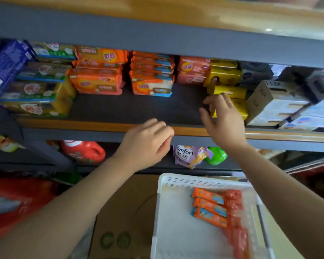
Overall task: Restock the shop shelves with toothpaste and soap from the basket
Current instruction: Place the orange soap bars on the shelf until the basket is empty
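Note:
A white plastic basket (176, 184) sits low at the right and holds several orange soap packs (210, 206). On the middle shelf (138, 109) stand stacks of orange soap packs (151, 79) and yellow soap packs (230, 90). My right hand (223, 120) reaches onto the shelf, fingers spread against the front yellow pack (241, 109); whether it grips the pack is unclear. My left hand (148, 141) hovers at the shelf's front edge, fingers loosely curled with nothing in them.
Lux boxes (273, 103) fill the shelf's right end; green and yellow packs (34, 90) and a blue pack (6, 66) fill the left. Below stand a red detergent jug (82, 151), a Comfort pouch (189, 156) and a cardboard box (123, 212) beside the basket.

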Demonstrator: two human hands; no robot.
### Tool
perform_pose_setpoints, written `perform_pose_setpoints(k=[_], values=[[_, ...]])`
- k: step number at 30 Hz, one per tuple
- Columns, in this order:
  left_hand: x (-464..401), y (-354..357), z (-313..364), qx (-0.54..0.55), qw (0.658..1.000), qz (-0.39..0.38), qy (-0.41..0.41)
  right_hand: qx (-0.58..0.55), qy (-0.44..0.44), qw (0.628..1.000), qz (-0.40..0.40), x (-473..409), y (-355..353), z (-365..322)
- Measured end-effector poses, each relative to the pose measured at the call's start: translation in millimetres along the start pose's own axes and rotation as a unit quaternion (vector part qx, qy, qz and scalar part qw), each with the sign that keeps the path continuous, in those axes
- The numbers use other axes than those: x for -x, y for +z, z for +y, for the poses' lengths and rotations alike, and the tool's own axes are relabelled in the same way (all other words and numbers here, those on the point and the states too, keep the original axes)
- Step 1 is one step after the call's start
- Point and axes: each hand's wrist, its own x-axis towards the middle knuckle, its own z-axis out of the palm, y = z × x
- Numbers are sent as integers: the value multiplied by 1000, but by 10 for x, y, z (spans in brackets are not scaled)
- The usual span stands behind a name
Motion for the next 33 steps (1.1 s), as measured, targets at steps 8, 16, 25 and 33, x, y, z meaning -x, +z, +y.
perform_pose_setpoints(k=[8, 16, 25, 33], values=[[695, 911, 866, 143, 923, -341, -106, 76, 109, 939, -317, 2085, 1, 936], [1108, 1850, 1198, 115, 859, -472, -161, 99, 198, 857, -466, 2891, 505, 1276], [1395, 2605, 1313, 105, 890, -430, -107, 198, 126, 885, -402, 3026, 818, 1425], [1337, 2648, 1288, 88, 907, -407, -57, -54, 295, 874, -383, 2796, 187, 1505]])
